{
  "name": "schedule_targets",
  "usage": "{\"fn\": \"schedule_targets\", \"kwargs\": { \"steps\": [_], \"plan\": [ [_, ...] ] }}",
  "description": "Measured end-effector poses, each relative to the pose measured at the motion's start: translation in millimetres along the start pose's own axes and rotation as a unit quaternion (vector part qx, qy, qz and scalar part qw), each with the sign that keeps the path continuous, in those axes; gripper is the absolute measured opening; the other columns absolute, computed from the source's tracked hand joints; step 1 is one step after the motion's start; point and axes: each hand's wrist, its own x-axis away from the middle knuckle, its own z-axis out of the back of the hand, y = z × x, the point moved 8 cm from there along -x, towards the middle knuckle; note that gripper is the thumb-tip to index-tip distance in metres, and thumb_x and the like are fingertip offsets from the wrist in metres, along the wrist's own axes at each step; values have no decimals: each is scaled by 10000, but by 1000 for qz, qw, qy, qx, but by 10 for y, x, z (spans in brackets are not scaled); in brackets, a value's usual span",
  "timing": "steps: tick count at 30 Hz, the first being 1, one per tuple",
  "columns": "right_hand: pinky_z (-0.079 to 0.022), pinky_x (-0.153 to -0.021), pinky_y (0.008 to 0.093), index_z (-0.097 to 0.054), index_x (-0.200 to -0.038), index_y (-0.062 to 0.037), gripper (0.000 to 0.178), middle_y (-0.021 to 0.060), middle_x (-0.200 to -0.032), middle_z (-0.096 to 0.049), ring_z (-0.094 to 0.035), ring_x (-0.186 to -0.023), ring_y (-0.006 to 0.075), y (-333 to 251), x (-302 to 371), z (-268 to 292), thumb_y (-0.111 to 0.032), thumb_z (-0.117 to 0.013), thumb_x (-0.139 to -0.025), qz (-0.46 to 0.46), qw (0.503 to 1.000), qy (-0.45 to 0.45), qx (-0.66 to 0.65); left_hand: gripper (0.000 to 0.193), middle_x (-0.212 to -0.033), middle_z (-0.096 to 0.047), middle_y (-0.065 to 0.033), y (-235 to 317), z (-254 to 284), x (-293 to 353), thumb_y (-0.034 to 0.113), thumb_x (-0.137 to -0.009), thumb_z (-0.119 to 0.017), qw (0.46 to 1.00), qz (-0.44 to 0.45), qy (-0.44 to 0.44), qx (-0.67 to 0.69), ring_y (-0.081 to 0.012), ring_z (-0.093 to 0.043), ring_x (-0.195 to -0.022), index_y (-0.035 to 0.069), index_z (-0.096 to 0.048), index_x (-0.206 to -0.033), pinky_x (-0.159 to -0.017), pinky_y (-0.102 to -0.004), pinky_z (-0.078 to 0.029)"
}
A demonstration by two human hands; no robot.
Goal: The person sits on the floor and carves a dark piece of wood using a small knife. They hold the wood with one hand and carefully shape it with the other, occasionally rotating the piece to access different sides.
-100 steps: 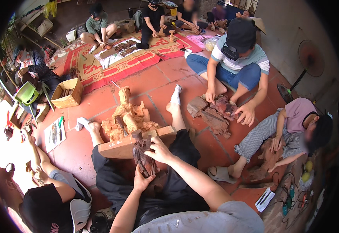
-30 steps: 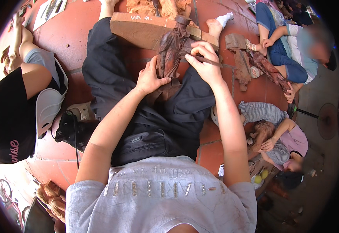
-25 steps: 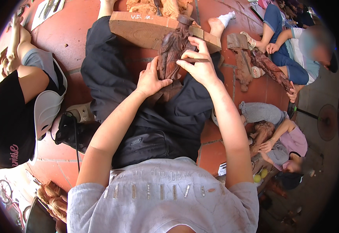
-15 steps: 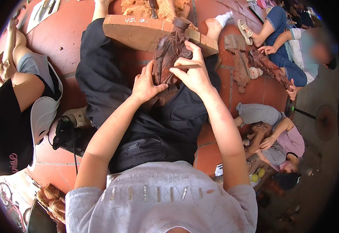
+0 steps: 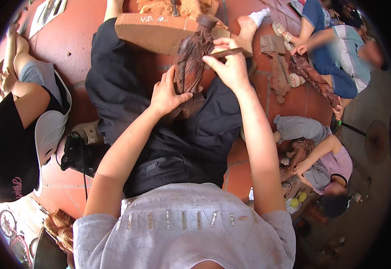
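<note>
- Here, head view: a dark carved figure (image 5: 190, 60) is standing between both hands, its long axis running away from the grey shirt (image 5: 182, 242), top leaning right.
- Left hand (image 5: 166, 95), nearer the base: is half curling, gripping the lower left side.
- Right hand (image 5: 232, 71): is pinching a slim tool (image 5: 231, 52), pointing leftward at the figure.

Grey short-sleeved shirt (image 5: 182, 244), black trousers (image 5: 119, 85)

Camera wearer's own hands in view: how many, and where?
2: left hand holding the dark carved figure at its lower left; right hand at its right side, with a thin tool. Parts may be hidden.
</note>
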Motion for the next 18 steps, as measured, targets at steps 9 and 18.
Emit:
{"fn": "schedule_targets", "kwargs": {
  "steps": [9, 18],
  "plan": [
    [-457, -877, 433, -656, -746, -31, 207, 153, -1098, -542, -555, -1012, 308, -77, -139, -40, -173, -799, -696, 60, 998, -23, 14, 1050, -1371, -448, -189, -61, -19, -42, 384, -638, -832, 1000, 1, 5, 15, -377, -484, -1227, 65, -259, -1458, -1038, -448, -383],
    [-379, -983, 464, -688, -804, -50, 222, 185, -1260, -491, -478, -1157, 358, -184, 84, -167, -216, -794, -701, 85, 989, 31, 116, 1042, -1342, -464, -207, -94, 12, -46, 346, -638, -850, 1000, 2, 12, 9, -388, -508, -1201, 73, -257, -1450, -1025, -445, -408]
  ]
}}
